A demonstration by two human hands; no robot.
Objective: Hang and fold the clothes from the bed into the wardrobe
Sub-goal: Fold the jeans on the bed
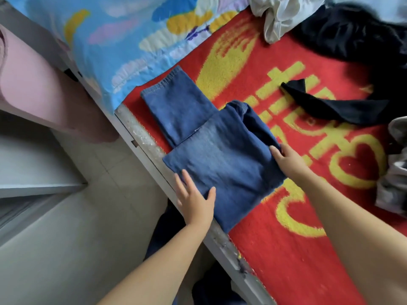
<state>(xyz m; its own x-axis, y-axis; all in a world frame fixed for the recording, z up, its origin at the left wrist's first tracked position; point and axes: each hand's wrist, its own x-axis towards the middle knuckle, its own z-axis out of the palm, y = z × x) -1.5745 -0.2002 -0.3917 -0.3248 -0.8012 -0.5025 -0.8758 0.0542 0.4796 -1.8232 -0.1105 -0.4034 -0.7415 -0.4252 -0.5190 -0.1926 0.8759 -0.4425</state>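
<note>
A pair of blue jeans (pixel 220 155) lies partly folded on the red and yellow blanket (pixel 297 249) at the bed's near edge, one leg end sticking out toward the pillow. My left hand (pixel 193 199) rests flat on the near left corner of the folded denim, fingers straight. At the fold's right edge, my right hand (pixel 286 159) has its fingertips tucked against the fabric. A black garment (pixel 330 106) lies to the right of the jeans. More dark clothes (pixel 352 36) and a white garment (pixel 279 16) are heaped at the far side.
A blue patterned pillow (pixel 123 40) lies at the bed's head. The grey metal bed rail (pixel 149 150) runs diagonally. A grey garment (pixel 394 172) sits at the right edge. White wardrobe shelves (pixel 33 172) and a pink cloth (pixel 33 84) stand left, above pale floor tiles.
</note>
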